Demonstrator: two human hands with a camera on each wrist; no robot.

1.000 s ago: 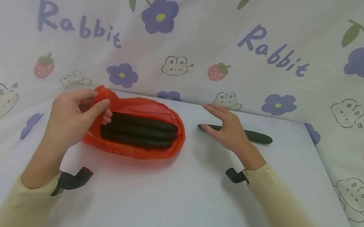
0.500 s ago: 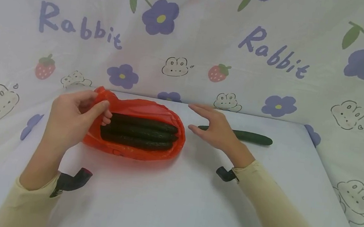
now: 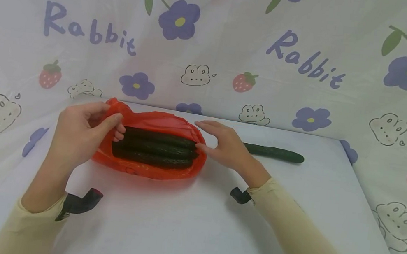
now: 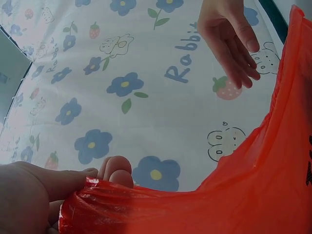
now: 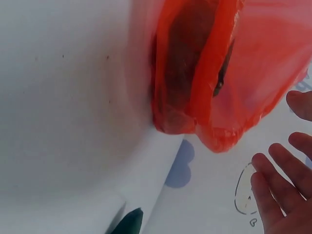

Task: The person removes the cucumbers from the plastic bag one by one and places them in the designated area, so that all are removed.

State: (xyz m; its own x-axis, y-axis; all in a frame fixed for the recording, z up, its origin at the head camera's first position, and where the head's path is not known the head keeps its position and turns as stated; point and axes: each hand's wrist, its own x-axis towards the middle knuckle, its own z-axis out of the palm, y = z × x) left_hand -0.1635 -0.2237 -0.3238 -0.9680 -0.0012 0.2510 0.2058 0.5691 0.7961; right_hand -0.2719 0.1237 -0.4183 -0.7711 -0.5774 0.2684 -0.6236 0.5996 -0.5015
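Note:
A red plastic bag (image 3: 146, 172) lies on the table, its mouth spread, with several dark green cucumbers (image 3: 156, 148) side by side inside. My left hand (image 3: 79, 134) pinches the bag's left end; the left wrist view shows thumb and fingers on the bunched red plastic (image 4: 97, 204). At the bag's right rim is my right hand (image 3: 228, 148), fingers extended and thumb apart, holding nothing. In the right wrist view this hand (image 5: 287, 190) appears beside the bag (image 5: 209, 112) with a gap between. A single cucumber (image 3: 277, 153) lies to the right, its left end hidden behind the right hand.
The white table (image 3: 185, 228) ends at a cloth backdrop (image 3: 220, 42) printed with flowers, rabbits and strawberries. Dark camera mounts (image 3: 83, 201) sit at both cuffs. The tip of the single cucumber (image 5: 127, 223) shows low in the right wrist view.
My right hand has moved left, from over the single cucumber to the bag's right rim, uncovering more of that cucumber. The left hand and the bag have stayed put.

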